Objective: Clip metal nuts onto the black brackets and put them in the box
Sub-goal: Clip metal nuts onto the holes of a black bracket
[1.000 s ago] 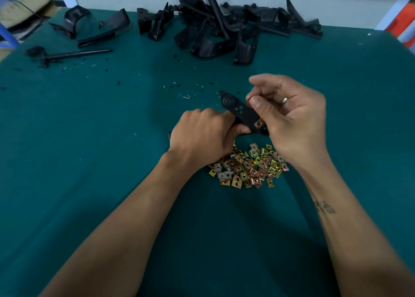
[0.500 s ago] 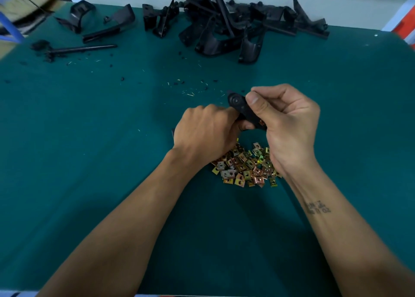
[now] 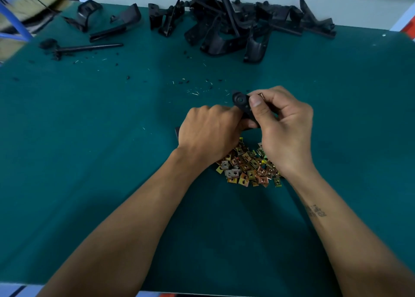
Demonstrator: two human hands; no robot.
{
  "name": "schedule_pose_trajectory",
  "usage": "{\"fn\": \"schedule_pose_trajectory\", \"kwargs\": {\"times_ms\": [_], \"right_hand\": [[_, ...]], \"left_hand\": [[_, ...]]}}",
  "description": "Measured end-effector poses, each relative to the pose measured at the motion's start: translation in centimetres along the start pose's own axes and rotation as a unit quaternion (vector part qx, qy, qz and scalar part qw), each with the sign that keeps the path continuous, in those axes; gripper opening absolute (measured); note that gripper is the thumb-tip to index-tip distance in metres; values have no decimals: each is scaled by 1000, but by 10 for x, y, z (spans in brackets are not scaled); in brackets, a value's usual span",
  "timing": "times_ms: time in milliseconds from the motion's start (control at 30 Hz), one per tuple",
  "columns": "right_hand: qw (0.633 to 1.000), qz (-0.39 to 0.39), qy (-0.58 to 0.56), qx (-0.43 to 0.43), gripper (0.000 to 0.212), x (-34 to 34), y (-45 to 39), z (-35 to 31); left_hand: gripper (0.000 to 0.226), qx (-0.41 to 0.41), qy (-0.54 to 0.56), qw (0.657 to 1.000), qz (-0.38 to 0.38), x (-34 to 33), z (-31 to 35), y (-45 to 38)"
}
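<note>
Both hands hold one black bracket (image 3: 243, 105) just above the pile of metal nuts (image 3: 246, 166): left hand (image 3: 207, 131) grips its lower end, right hand (image 3: 283, 126) pinches its top w/ thumb. More brackets (image 3: 235, 25) lie heaped at the far edge of the green surface (image 3: 89, 139).

Dim overhead light, soft shadows, edges warped.

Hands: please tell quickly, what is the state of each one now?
Left hand: closed, gripping the black bracket.
Right hand: closed, pinching the same bracket's upper end.
</note>
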State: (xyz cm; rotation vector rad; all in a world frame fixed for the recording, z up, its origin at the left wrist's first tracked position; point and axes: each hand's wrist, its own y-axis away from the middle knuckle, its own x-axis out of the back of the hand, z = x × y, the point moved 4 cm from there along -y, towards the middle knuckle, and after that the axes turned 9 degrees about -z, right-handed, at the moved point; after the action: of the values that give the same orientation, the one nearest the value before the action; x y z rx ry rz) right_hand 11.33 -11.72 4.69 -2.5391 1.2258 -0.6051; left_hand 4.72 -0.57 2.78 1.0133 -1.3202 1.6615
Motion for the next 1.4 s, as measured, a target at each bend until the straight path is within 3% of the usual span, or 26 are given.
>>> {"fn": "schedule_pose_trajectory", "kwargs": {"times_ms": [200,400,567,700,1000,1200,1400], "right_hand": [[999,-26,10,-42,26,-4,-1,2],[986,-59,149,51,21,5,-2,-8],[991,-86,99,27,20,2,-4,-1],[999,-42,7,-21,20,-2,-3,4],[995,-9,94,-13,25,-7,0,1],[993,-98,67,3,24,1,-4,1],[987,-157,15,17,22,4,-5,1]], "left_hand": [[56,-1,-13,1000,15,3,2,0],[54,-8,4,999,31,7,3,1],[46,-4,-12,999,38,6,5,2],[46,5,-17,999,41,5,4,2],[28,-7,6,998,70,7,6,2],[34,3,-20,997,73,3,2,4],[23,-11,-1,997,73,4,1,6]]}}
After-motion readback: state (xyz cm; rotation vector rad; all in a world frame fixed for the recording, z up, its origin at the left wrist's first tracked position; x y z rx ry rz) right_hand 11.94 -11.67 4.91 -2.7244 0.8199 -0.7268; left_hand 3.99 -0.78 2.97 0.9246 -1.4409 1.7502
